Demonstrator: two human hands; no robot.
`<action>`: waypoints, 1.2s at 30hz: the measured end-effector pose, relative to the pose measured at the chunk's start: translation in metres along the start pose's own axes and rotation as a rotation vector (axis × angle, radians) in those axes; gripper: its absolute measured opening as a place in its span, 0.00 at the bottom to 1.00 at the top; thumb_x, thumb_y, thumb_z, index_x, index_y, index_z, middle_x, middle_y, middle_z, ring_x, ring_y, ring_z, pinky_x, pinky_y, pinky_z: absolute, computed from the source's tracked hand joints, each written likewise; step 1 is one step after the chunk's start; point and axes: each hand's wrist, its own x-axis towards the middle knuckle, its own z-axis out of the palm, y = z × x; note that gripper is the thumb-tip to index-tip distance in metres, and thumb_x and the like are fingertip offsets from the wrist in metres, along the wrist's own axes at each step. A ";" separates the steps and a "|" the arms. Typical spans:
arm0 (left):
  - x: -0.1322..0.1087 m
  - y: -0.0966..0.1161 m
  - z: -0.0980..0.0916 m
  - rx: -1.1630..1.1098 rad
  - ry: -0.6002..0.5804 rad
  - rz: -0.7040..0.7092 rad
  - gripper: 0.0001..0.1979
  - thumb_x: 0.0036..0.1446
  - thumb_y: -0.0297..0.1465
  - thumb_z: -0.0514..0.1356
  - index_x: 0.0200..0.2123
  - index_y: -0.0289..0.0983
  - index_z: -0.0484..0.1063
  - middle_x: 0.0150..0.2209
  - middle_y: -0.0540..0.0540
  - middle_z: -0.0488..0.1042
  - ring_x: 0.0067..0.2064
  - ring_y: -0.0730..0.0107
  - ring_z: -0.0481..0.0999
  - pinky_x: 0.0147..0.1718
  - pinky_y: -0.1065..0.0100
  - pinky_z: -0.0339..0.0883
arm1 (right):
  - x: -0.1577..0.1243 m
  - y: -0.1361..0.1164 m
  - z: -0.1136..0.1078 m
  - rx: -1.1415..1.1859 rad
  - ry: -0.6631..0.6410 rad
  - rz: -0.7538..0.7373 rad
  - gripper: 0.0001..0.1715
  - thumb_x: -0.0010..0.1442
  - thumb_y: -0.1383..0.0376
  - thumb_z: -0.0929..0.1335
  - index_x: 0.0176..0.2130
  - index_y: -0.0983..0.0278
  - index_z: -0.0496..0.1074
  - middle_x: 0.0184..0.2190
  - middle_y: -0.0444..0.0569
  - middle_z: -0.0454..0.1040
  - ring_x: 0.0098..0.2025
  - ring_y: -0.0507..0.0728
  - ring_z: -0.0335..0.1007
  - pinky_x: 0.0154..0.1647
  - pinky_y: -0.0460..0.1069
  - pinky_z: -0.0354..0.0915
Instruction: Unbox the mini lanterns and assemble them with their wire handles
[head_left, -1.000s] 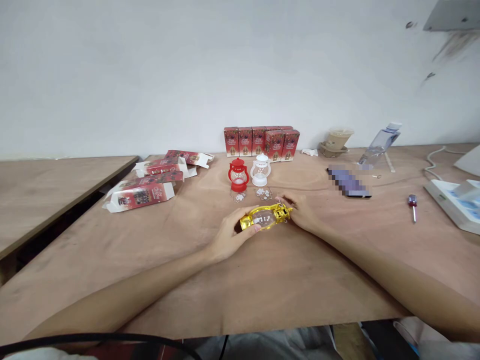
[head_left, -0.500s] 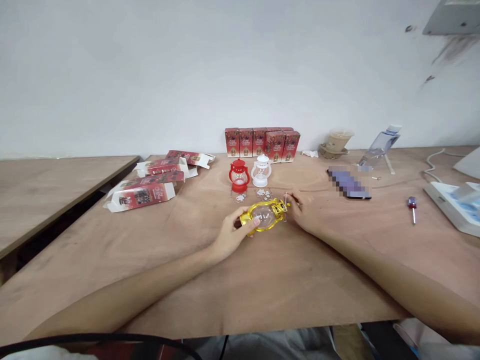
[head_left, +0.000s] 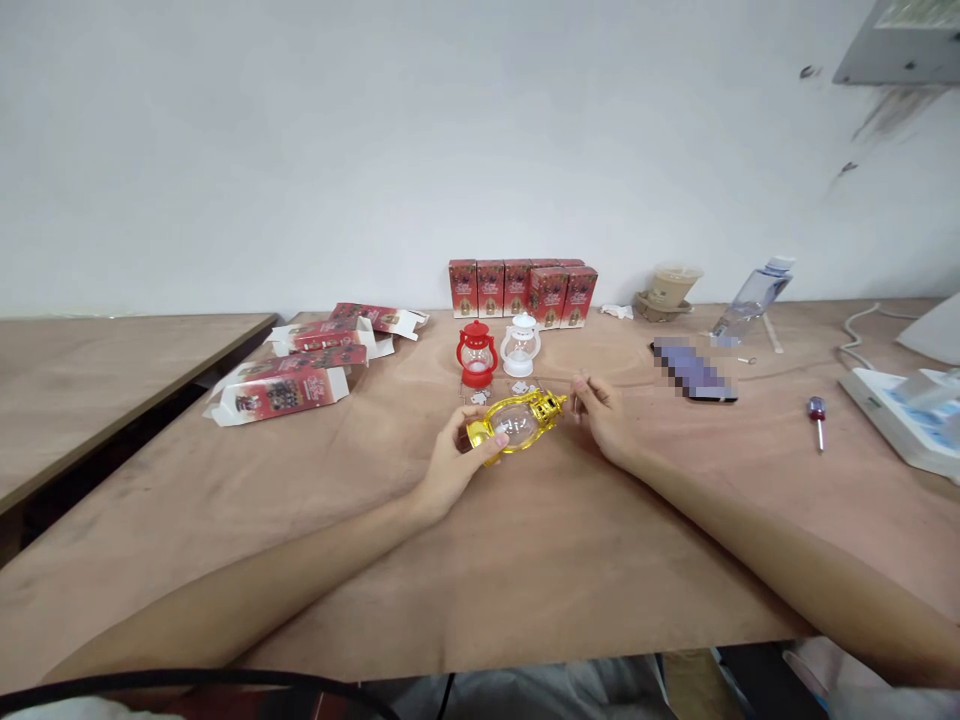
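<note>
My left hand [head_left: 454,455] is wrapped around the base of a small gold lantern [head_left: 517,425], thumb on its clear globe. The lantern lies tilted, its top pointing right. My right hand [head_left: 604,415] is pinched just beyond that top, on a thin wire handle [head_left: 575,403] mostly hidden by the fingers. A small gap shows between the fingers and the lantern. Behind them stand a red lantern [head_left: 477,355] and a white lantern [head_left: 520,347], both upright. Small white tags with wire pieces [head_left: 478,397] lie in front of these two.
Several red boxes [head_left: 517,290] stand against the wall. Opened red boxes [head_left: 281,390] lie at the left. On the right are a phone [head_left: 694,370], a tilted bottle [head_left: 752,300], a cup [head_left: 671,287], a screwdriver [head_left: 818,424] and a white power strip [head_left: 904,420].
The gold lantern has shifted slightly left with my left hand. The wire handle, earlier against the lantern's top, is now apart from it in my right fingers. The view has turned slightly.
</note>
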 end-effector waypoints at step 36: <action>-0.008 0.002 -0.012 1.067 -0.057 0.848 0.14 0.55 0.28 0.56 0.46 0.40 0.66 0.43 0.45 0.78 0.50 0.61 0.73 0.50 0.59 0.44 | -0.048 -0.034 0.035 -0.465 0.008 -0.912 0.08 0.59 0.70 0.65 0.38 0.61 0.71 0.32 0.49 0.72 0.34 0.53 0.70 0.34 0.48 0.68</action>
